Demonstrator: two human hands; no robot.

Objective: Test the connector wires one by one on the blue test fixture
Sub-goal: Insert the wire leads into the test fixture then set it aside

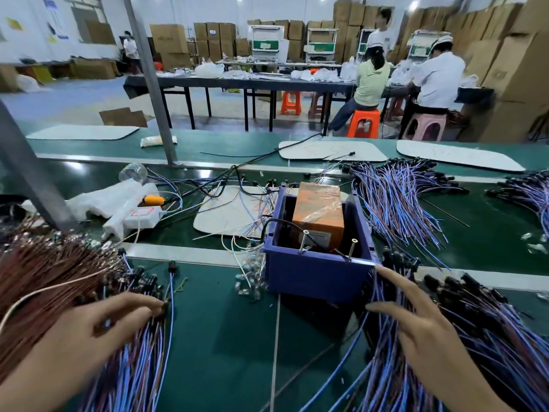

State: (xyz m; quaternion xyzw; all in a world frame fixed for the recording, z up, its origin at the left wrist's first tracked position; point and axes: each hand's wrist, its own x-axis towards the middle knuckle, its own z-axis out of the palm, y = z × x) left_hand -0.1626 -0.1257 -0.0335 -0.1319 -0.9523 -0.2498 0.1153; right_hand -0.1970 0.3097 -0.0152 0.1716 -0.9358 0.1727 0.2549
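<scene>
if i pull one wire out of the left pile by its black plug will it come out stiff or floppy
Probably floppy: the thin wires in the left pile curve loosely across the belt. Likely light, the black plugs being small. It may snag and drag neighbours, since strands lie crossed and packed together.

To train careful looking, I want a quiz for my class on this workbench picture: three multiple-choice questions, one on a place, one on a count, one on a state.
1. Where is the orange box?
A) inside the blue test fixture
B) on a stool
C) on the floor

2. How many screws stick up at the fixture's near wall?
A) none
B) two
C) five

3. How is the right hand?
A) clenched in a fist
B) gripping a screw
C) fingers spread over the wire bundle

Answers:
1 A: the blue walls surround the box.
2 B: one stands left, one right.
3 C: the fingers are straight and hold nothing.
</scene>
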